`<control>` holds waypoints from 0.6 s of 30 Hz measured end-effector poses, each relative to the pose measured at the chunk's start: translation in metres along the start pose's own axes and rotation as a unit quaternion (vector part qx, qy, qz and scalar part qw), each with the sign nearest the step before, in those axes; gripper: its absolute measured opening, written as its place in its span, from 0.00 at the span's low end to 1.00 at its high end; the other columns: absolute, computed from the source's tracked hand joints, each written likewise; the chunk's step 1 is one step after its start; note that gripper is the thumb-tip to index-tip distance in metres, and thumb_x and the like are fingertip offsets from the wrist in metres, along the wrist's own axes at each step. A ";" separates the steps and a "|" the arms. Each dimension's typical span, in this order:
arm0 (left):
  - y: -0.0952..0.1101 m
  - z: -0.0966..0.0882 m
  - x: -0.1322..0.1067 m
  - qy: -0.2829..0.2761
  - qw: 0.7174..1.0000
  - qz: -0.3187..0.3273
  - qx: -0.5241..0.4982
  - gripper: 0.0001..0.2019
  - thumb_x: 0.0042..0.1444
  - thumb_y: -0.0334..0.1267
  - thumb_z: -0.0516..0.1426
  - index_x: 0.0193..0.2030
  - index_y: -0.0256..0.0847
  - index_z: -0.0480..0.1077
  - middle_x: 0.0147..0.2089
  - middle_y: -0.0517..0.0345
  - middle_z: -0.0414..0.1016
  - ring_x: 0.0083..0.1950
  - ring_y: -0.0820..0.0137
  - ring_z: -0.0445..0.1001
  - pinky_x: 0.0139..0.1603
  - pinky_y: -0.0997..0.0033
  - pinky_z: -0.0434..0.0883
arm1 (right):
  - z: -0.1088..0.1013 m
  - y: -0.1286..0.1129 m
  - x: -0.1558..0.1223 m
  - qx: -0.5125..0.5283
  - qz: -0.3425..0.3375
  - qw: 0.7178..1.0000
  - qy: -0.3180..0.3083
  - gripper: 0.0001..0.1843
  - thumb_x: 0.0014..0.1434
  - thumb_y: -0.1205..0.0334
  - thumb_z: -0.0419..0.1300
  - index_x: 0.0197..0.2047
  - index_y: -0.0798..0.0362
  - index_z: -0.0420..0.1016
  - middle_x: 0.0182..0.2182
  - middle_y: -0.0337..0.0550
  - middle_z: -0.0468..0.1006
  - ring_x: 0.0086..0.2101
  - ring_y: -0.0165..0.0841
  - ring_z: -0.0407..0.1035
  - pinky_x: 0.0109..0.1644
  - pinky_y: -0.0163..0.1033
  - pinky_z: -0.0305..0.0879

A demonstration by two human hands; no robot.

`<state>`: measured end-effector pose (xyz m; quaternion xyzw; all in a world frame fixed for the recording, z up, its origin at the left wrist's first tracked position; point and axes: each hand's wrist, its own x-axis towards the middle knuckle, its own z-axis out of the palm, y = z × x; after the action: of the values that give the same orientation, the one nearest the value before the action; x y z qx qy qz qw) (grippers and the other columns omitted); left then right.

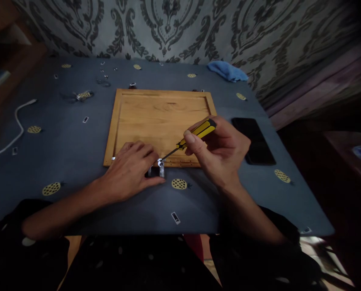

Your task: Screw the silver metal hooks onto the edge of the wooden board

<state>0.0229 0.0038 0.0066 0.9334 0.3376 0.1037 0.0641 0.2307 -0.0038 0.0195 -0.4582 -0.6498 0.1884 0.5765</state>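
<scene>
A wooden panel (163, 117) with a raised frame lies flat on the blue-grey table (77, 161). My right hand (221, 151) is closed around a yellow and black screwdriver (198, 133); its tip rests on a small metal bracket (161, 166) at the panel's near edge. My left hand (130, 169) lies on that near edge, fingers curled against the bracket and pressing it in place. A row of small holes runs along the panel's near edge, to the right of the bracket.
A black phone (253, 139) lies right of the panel. A blue cloth (227, 71) sits at the back right. A white cable (16, 125) curves at the far left. Small metal parts (83, 95) and screws lie at the back left. The table's front edge is close to me.
</scene>
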 end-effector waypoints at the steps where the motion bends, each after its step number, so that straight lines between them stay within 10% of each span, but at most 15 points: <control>1: 0.000 0.000 0.000 0.000 1.000 -0.001 0.000 0.23 0.60 0.58 0.61 0.46 0.38 0.73 0.45 0.51 0.76 0.48 0.56 0.71 0.49 0.56 0.67 | 0.000 0.000 0.000 0.000 0.000 1.000 -0.001 0.12 0.56 0.56 0.71 0.29 0.48 0.72 0.24 0.34 0.69 0.22 0.27 0.64 0.24 0.36 0.63; 18: 0.001 0.003 -0.001 0.001 1.000 -0.002 0.000 0.23 0.59 0.57 0.63 0.46 0.37 0.73 0.43 0.52 0.75 0.48 0.55 0.71 0.49 0.55 0.67 | 0.001 0.000 -0.001 0.000 -0.049 0.998 -0.028 0.11 0.57 0.61 0.70 0.30 0.48 0.72 0.25 0.34 0.72 0.25 0.29 0.67 0.28 0.38 0.63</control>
<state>0.0235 0.0027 0.0037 0.9326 0.3397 0.1042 0.0640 0.2297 -0.0044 0.0184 -0.4199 -0.6872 0.1725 0.5672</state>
